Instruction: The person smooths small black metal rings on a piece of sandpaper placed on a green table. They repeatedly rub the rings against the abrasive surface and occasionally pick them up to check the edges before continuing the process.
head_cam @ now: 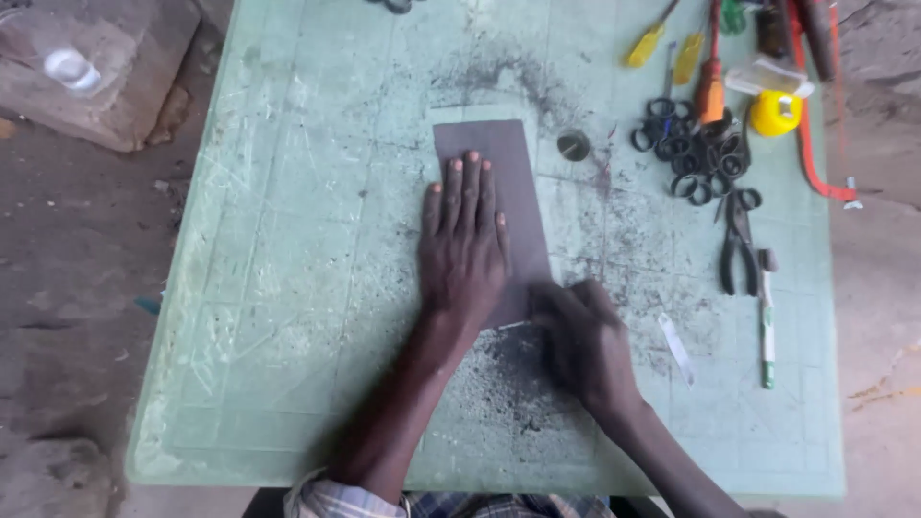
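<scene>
Left hand pressed flat, fingers spread, on grey sheet lying lengthwise away from body on green mat; blurred right hand at near corner, grip unclear.

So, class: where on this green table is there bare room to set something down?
Bare green table runs left of the left hand and grey sheet, and along the near edge. Crowded: the far right corner, with black rings, screwdrivers, pliers and pen.
</scene>
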